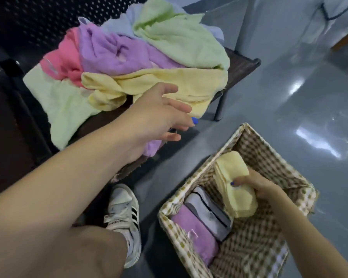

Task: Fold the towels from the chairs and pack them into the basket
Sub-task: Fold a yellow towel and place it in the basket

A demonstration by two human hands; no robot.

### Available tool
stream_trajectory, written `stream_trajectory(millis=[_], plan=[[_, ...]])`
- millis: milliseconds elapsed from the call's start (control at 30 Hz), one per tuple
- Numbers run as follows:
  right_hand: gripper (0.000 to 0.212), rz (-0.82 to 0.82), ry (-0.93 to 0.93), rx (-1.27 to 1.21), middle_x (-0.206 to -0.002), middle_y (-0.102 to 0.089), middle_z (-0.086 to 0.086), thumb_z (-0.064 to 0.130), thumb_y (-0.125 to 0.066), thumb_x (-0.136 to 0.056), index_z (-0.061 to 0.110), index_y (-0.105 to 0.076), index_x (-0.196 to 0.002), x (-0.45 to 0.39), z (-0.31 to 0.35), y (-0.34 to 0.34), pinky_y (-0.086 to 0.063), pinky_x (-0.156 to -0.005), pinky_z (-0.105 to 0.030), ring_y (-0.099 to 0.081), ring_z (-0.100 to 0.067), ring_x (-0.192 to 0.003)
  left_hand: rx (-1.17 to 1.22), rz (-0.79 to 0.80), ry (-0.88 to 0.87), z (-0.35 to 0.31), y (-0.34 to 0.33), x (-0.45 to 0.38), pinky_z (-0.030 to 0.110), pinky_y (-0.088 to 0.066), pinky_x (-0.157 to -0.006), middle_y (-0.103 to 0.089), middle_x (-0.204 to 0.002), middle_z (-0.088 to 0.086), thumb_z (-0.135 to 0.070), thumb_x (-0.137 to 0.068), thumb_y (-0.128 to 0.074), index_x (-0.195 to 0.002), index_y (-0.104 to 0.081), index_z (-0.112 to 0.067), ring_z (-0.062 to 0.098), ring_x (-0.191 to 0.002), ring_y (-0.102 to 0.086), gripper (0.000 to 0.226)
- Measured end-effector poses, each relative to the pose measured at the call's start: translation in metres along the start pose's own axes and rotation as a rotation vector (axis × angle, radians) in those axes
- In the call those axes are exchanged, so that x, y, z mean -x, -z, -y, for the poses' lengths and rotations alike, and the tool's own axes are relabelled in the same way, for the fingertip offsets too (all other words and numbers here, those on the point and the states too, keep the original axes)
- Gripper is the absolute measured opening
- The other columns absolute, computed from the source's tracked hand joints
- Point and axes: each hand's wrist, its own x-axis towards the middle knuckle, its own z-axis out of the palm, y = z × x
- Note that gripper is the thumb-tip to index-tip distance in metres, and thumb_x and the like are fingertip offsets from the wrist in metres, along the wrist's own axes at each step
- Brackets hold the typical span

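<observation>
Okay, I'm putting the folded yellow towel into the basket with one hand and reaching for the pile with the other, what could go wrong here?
The folded yellow towel is gripped by the right hand alone, tilted above the grey towel; dropped loosely, it may unfold or land askew. The left hand reaches open toward the loose yellow towel, which lies tangled with others; pulling it could drag neighbours off the chair. The light green towel already overhangs the edge.
</observation>
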Motion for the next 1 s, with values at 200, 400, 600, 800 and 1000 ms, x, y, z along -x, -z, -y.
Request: stream_trajectory(millis=[200, 400, 600, 800, 1000], plan=[[0.034, 0.045, -0.295, 0.349, -0.087, -0.066, -0.023, -0.011, -0.068, -0.058, 0.002, -0.068, -0.089, -0.069, -0.011, -0.004, -0.054, -0.077, -0.049, -0.062, -0.037, -0.080, 0.022, 0.016, 0.024, 0.022, 0.026, -0.002, 0.038, -0.057, -0.078, -0.069, -0.104, -0.005, 0.001, -0.074, -0.073, -0.132, -0.044, -0.029, 0.019, -0.083, -0.070, 0.072], [0.015, 0.034, -0.542, 0.570, -0.081, -0.064, -0.014, 0.000, -0.071, -0.076, -0.002, -0.070, -0.090, -0.103, -0.028, -0.011, -0.053, -0.068, -0.038, -0.059, -0.031, -0.073, 0.028, -0.155, 0.159, 0.062, 0.079, -0.002, 0.029, -0.060, -0.062, -0.071, -0.096, 0.001, 0.003, -0.054, -0.078, -0.135, -0.045, -0.027, 0.016, -0.073, -0.071, 0.093], [0.041, 0.045, -0.389, 0.529, -0.087, -0.059, -0.011, 0.008, -0.078, -0.068, 0.012, -0.055, -0.101, -0.121, -0.033, -0.014, -0.048, -0.051, -0.023, -0.058, -0.024, -0.073, 0.138, -0.305, 0.192, 0.074, 0.090, -0.007, 0.024, -0.058, -0.056, -0.061, -0.090, 0.003, -0.006, -0.064, -0.068, -0.134, -0.047, -0.019, 0.015, -0.062, -0.070, 0.074], [0.052, 0.107, -0.474, 0.258, -0.105, -0.055, -0.006, 0.032, -0.079, -0.073, 0.013, -0.055, -0.115, -0.119, -0.038, -0.021, -0.052, -0.087, -0.042, -0.057, -0.028, -0.094, 0.052, -0.396, 0.228, 0.074, 0.088, -0.016, 0.024, -0.058, -0.054, -0.061, -0.089, 0.001, -0.002, -0.086, -0.060, -0.133, -0.047, -0.021, 0.015, -0.063, -0.071, 0.052], [0.073, 0.045, -0.465, 0.405, -0.118, -0.056, -0.013, 0.031, -0.080, -0.074, 0.002, -0.047, -0.133, -0.128, -0.036, -0.026, -0.052, -0.073, -0.037, -0.056, -0.031, -0.100, 0.064, -0.422, 0.242, 0.071, 0.084, -0.017, 0.024, -0.058, -0.053, -0.061, -0.088, 0.000, -0.003, -0.089, -0.057, -0.130, -0.047, -0.022, 0.014, -0.062, -0.071, 0.046]])
